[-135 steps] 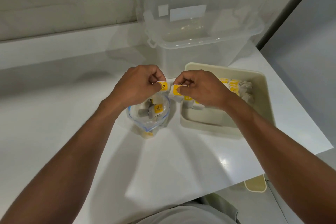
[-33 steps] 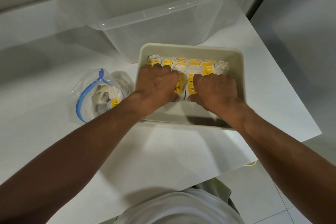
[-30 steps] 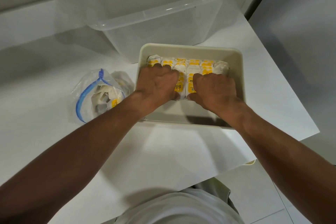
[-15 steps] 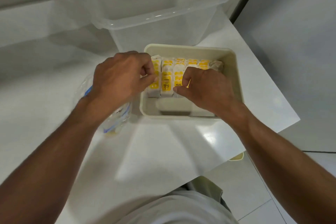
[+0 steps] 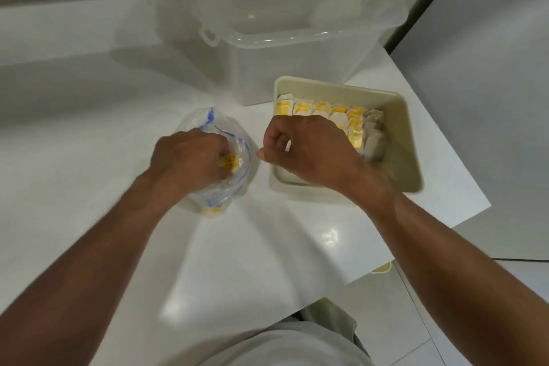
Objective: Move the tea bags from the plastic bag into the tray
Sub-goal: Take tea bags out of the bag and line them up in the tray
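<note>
A clear plastic bag [image 5: 239, 142] with a blue zip edge sits open on the white table. My left hand [image 5: 187, 157] reaches into its mouth, fingers down by a yellow-labelled tea bag [image 5: 230, 162]; the grip itself is hidden and blurred. To the right stands the cream tray [image 5: 402, 134] with rows of yellow-labelled tea bags [image 5: 322, 108] packed along its far side. My right hand [image 5: 309, 148] hovers over the tray's left edge, fingers curled, with nothing visible in it.
A large clear storage bin [image 5: 282, 62] stands just behind the bag and tray. The table's right edge [image 5: 463, 175] runs close to the tray, with floor beyond. A small yellowish object [image 5: 381, 267] lies on the floor below the table corner.
Both hands have left the tea bags in the tray. My left hand has swung left into the plastic bag; my right hand has lifted and drifted left over the tray's edge.
</note>
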`<state>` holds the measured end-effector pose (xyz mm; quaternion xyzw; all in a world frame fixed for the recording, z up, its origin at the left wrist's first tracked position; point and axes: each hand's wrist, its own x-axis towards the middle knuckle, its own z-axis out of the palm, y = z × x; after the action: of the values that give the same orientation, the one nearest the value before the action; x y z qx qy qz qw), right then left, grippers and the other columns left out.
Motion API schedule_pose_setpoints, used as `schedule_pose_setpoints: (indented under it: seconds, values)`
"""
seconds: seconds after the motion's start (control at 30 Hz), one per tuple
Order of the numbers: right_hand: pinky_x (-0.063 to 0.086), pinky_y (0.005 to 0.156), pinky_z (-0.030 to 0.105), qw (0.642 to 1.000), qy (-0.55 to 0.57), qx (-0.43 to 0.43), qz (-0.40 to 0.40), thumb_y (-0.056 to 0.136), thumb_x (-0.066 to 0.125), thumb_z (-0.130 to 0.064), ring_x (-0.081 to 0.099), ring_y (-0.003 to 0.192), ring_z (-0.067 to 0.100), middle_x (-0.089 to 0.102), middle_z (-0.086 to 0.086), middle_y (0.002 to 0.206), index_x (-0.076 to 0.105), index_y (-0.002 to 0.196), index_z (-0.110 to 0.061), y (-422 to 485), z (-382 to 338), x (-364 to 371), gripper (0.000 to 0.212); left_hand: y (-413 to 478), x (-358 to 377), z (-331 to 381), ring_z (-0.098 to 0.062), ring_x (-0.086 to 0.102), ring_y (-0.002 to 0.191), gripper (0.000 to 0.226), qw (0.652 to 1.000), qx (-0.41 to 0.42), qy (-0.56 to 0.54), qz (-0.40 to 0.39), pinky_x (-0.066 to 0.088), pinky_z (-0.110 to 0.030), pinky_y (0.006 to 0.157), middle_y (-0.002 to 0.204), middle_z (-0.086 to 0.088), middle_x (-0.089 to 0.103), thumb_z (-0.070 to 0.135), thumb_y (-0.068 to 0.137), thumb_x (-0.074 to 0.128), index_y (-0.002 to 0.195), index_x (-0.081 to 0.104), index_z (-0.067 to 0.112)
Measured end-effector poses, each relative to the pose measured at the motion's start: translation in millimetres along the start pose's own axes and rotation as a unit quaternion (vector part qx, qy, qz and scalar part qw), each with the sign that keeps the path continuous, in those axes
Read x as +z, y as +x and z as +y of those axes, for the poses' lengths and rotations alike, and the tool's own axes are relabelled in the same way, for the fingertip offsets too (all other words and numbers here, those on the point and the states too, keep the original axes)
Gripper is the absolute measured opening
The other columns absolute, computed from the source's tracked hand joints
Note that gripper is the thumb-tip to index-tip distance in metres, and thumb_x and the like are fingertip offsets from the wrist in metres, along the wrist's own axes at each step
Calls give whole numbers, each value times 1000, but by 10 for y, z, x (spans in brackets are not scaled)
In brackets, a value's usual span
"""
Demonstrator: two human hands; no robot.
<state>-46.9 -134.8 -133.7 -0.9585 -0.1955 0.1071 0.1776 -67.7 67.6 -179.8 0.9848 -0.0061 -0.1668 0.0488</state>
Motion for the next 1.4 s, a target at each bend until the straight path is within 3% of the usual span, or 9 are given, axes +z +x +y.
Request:
schedule_pose_setpoints:
  seconds: [0.13, 0.3, 0.5, 0.7, 0.9, 1.07, 1.17, 1.27, 1.4]
  values:
    - [52, 72, 37, 999, 23, -43, -21, 87, 65, -47, 60, 73, 9, 68, -11, 86, 66, 89, -28, 61, -92, 44, 18, -2, 121, 39, -15, 51, 77, 33, 1000, 13, -3, 29, 38, -30, 69, 89, 12, 61, 64, 88, 48, 97, 64, 35]
    - [51, 71, 37, 996, 56, -62, 0, 86, 68, -44, 56, 70, 6, 66, -11, 83, 66, 86, -27, 71, -84, 128, 17, -34, 91, -18, -16, 53, 81, 25, 998, 29, -51, 28, 39, -31, 69, 87, 13, 54, 60, 87, 53, 91, 46, 36]
    - [52, 77, 36, 997, 81, -17, -6, 86, 67, -51, 63, 80, 7, 69, -13, 84, 72, 89, -31, 114, -106, 177, 21, -117, -53, -129, -21, 57, 82, 39, 992, 11, -106, 72, 38, -29, 64, 86, 9, 61, 62, 77, 67, 90, 51, 29]
    - [52, 78, 34, 989, 145, 20, -23, 81, 68, -55, 64, 81, 6, 70, -12, 81, 72, 89, -30, 175, -251, 177, 27, -212, -107, -170, -16, 61, 77, 46, 962, 23, -238, 130, 52, -38, 70, 86, 14, 66, 66, 70, 73, 89, 50, 31]
    - [50, 79, 36, 992, 128, 11, -2, 86, 67, -40, 65, 81, 12, 72, -7, 80, 68, 87, -23, 180, -272, 144, 17, -155, -132, -175, -10, 62, 78, 50, 960, 40, -265, 81, 50, -35, 71, 93, 20, 65, 60, 62, 83, 94, 51, 39]
    - [49, 77, 34, 989, 136, 56, 26, 84, 63, -31, 63, 77, 17, 69, -5, 73, 55, 76, -25, 132, -158, 34, 13, 12, -114, -253, -12, 59, 91, 27, 986, 67, -139, 61, 39, -28, 69, 105, 21, 65, 34, 85, 70, 110, 62, 41]
    - [54, 78, 42, 978, 192, 76, 29, 83, 63, -26, 67, 75, 18, 69, -3, 68, 55, 74, -23, 96, -89, 4, 13, 70, -67, -215, -15, 60, 95, 30, 993, 75, -53, 78, 38, -27, 69, 105, 19, 67, 40, 88, 63, 117, 62, 44]
    - [55, 82, 46, 967, 240, 85, 16, 82, 65, -25, 70, 72, 17, 72, 2, 71, 58, 76, -20, 75, -54, 5, 10, 79, -12, -124, -21, 62, 85, 29, 992, 63, 19, 110, 38, -27, 66, 99, 10, 67, 57, 87, 57, 110, 65, 42]
    - [57, 80, 42, 965, 247, 87, 14, 82, 65, -25, 70, 68, 12, 72, -1, 70, 59, 78, -18, 69, -44, 6, 10, 95, 128, -22, -19, 49, 68, 23, 985, 63, 67, 149, 35, -28, 61, 88, 6, 66, 47, 92, 55, 95, 69, 31]
